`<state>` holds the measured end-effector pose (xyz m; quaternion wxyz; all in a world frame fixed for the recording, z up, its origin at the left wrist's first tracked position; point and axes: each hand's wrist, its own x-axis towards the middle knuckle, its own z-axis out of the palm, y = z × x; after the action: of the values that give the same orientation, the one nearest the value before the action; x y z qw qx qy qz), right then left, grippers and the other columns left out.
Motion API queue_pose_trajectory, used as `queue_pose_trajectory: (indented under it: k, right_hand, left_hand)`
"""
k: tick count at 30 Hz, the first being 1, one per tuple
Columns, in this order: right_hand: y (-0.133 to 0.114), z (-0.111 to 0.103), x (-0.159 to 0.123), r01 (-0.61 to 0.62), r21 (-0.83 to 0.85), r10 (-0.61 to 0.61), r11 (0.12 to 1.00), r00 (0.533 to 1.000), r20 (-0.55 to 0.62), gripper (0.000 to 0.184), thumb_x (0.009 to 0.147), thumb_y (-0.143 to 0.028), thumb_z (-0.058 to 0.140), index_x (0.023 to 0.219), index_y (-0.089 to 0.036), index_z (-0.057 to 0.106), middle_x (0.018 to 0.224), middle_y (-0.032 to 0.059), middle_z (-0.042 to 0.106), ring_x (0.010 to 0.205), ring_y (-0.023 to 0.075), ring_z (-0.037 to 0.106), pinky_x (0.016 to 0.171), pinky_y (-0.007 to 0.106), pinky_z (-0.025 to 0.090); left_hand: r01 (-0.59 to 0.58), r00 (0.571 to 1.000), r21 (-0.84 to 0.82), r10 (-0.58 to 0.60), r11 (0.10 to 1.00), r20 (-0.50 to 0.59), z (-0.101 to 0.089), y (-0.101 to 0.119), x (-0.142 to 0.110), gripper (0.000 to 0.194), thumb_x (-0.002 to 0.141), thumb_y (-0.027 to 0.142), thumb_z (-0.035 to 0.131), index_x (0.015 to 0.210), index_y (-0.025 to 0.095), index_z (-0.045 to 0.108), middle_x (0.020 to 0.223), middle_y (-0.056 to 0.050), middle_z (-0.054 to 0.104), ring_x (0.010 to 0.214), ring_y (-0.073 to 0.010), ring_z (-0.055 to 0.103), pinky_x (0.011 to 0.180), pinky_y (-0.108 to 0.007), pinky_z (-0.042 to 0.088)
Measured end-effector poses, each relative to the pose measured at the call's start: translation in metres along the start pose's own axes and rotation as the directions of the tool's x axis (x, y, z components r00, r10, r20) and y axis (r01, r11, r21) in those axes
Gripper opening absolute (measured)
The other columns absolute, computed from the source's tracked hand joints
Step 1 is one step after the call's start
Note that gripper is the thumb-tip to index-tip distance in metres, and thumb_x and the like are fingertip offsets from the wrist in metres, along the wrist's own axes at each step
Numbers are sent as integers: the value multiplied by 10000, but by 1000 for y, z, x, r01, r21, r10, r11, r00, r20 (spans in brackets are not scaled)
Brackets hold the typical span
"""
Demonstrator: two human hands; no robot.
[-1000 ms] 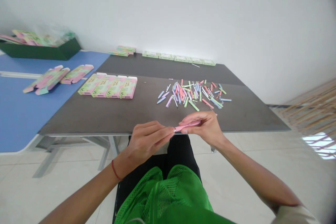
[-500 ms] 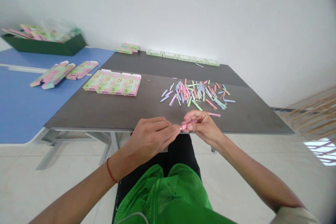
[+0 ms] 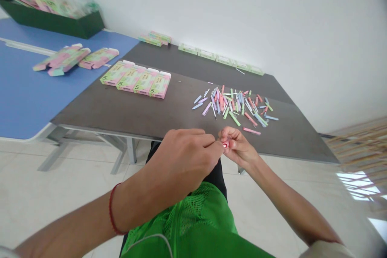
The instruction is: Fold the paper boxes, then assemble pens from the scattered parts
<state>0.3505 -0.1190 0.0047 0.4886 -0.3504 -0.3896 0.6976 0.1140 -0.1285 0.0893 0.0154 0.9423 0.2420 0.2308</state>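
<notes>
Head view: we are holding a small pink, plastic-looking pen piece (image 3: 226, 145) between both hands, by the front edge of the dark grey, flat-topped table (image 3: 145, 117). Our right hand (image 3: 238, 145) is closing thumb and fingers round it in a narrow pinch, a pale-centred, red-rimmed end showing. Our left hand (image 3: 189, 159) is bringing its curled fingers to that end; its back is hiding the contact, so we cannot tell how tightly they are closing or on what. A loose heap of slim pastel pen parts and thin white sticks (image 3: 238, 104) is lying beyond, while one slim pink tube (image 3: 251, 131) is resting nearer, just past the right hand. Four flat pink-and-green cardboard boxes (image 3: 134, 80) are sitting side by side to the left. Risks, in our judgement: with the hands working this close to the edge, a weak pinch could be dropping the piece to the floor; a skewed push could be jamming or marking its end; a careless right-hand sweep could be rolling the lone tube away.
</notes>
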Motion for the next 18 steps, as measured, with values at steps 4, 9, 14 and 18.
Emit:
queue_pose_trajectory:
  k: [4,9,14,18]
  right_hand:
    - [5,-1,3,-4,7,4,1000,999,-35,466,487,-408,1027,731,-201,688,645,-48,710,502,85,631,513,170,542]
    - [7,2,4,-43,-29,42,999,998,-43,471,466,-434,1027,752,-208,727,658,-33,737,516,108,658,521,197,562]
    - [14,-1,7,-41,-61,41,997,999,0,448,540,-438,1006,823,-196,758,685,-31,734,519,76,625,543,173,552]
    - [18,-4,9,-21,-79,23,997,999,26,393,600,-384,988,833,-191,737,634,-58,677,503,61,591,537,154,535]
  left_hand:
    - [-19,1000,8,19,1000,7,-4,-4,2,222,921,108,574,714,188,558,678,4,589,605,-149,487,530,-316,323]
    - [-30,986,2,29,1000,163,-8,-9,13,246,863,63,593,652,185,561,644,-2,601,563,-151,481,507,-324,259]
    - [-85,976,13,80,996,205,-10,-13,26,265,877,20,555,679,176,638,652,-24,635,571,-155,526,505,-331,252]
    - [-142,981,45,135,989,141,-8,-14,30,313,903,34,545,627,170,598,621,-31,610,553,-157,515,490,-330,209]
